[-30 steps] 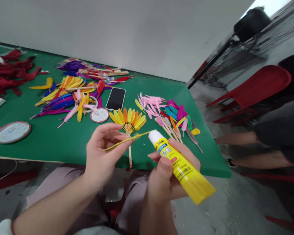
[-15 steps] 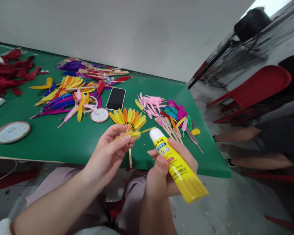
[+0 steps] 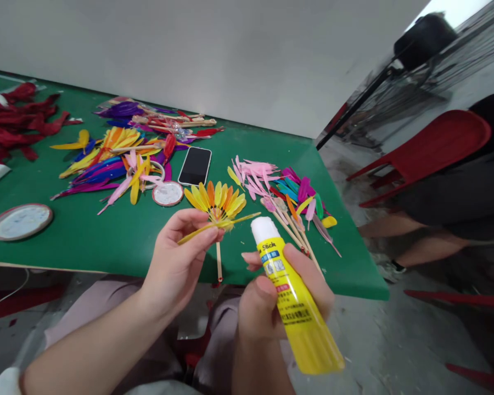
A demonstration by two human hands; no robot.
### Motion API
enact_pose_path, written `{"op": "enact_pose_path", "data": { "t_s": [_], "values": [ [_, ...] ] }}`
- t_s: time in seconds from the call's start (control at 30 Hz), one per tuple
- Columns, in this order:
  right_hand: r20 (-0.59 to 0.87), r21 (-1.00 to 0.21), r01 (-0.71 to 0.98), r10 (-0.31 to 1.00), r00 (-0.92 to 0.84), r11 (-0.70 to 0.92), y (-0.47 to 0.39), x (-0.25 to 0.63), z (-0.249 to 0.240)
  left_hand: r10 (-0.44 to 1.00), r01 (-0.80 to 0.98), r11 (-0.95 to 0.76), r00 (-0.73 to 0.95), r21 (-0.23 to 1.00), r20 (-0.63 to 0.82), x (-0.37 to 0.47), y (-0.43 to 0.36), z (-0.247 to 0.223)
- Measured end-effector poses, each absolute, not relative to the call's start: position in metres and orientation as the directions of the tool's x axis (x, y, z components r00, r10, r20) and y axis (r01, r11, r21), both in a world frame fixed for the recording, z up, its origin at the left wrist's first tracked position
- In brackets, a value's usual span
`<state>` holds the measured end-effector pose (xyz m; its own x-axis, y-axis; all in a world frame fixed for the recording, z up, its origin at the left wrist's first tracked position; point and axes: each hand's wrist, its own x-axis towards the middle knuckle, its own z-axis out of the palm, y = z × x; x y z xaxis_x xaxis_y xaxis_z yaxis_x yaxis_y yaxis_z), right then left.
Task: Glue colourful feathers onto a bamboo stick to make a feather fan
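My left hand [image 3: 183, 247] is closed, pinching a thin yellow feather [image 3: 245, 218] between thumb and fingertips, its narrow end pointing right. Just behind the fingers is a fan of yellow and orange feathers [image 3: 230, 202] on a wooden stick [image 3: 219, 260] that reaches the table's front edge. Whether my fingers touch this fan I cannot tell. My right hand [image 3: 267, 304] wraps round a yellow glue tube [image 3: 294, 296], tilted with its white cap [image 3: 264, 227] uppermost. The cap sits close to the feather's right end, apart from it.
On the green table [image 3: 119, 241] lie a phone [image 3: 195, 166], a small round dish [image 3: 167, 193], a larger dish [image 3: 20, 221], pink feathers [image 3: 255, 173], mixed feathers at left and dark red cloth [image 3: 24, 120]. At right are a red chair [image 3: 436, 148] and a person's legs [image 3: 432, 247].
The glue tube has turned more upright, its lower end swinging down. The feather in my left hand has shifted slightly, showing more of its left part. The person's legs at right have moved.
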<state>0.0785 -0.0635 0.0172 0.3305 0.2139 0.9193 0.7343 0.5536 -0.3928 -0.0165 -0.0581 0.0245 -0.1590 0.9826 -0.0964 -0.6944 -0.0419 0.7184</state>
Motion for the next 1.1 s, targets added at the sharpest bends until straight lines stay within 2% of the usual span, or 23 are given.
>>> {"op": "enact_pose_path", "data": {
  "t_s": [0.13,0.47,0.63,0.73,0.93,1.1],
  "values": [
    [0.914,-0.405,0.715,0.267,0.305,0.57,-0.065,0.08,0.013,0.987,-0.674,-0.05,-0.148,0.737,-0.069,-0.015,-0.061,0.026],
    [0.907,-0.421,0.691,0.272,0.322,0.587,-0.061,0.08,0.007,0.987,-0.739,0.095,-0.015,0.667,-0.157,-0.015,-0.063,0.027],
    [0.857,-0.511,0.584,0.318,0.406,0.631,-0.064,0.077,0.01,0.986,-0.745,0.151,0.062,0.65,-0.157,-0.016,-0.062,0.027],
    [0.774,-0.614,0.432,0.397,0.493,0.661,-0.065,0.075,0.018,0.982,-0.736,0.165,0.06,0.657,-0.179,-0.018,-0.059,0.024],
    [0.628,-0.701,0.187,0.471,0.62,0.688,-0.059,0.081,0.026,0.987,-0.604,0.138,0.016,0.785,-0.161,-0.019,-0.052,0.015],
    [0.574,-0.73,0.144,0.486,0.659,0.668,-0.057,0.085,0.026,0.998,-0.407,0.03,-0.036,0.913,-0.049,-0.02,-0.053,0.008]
  ]
}}
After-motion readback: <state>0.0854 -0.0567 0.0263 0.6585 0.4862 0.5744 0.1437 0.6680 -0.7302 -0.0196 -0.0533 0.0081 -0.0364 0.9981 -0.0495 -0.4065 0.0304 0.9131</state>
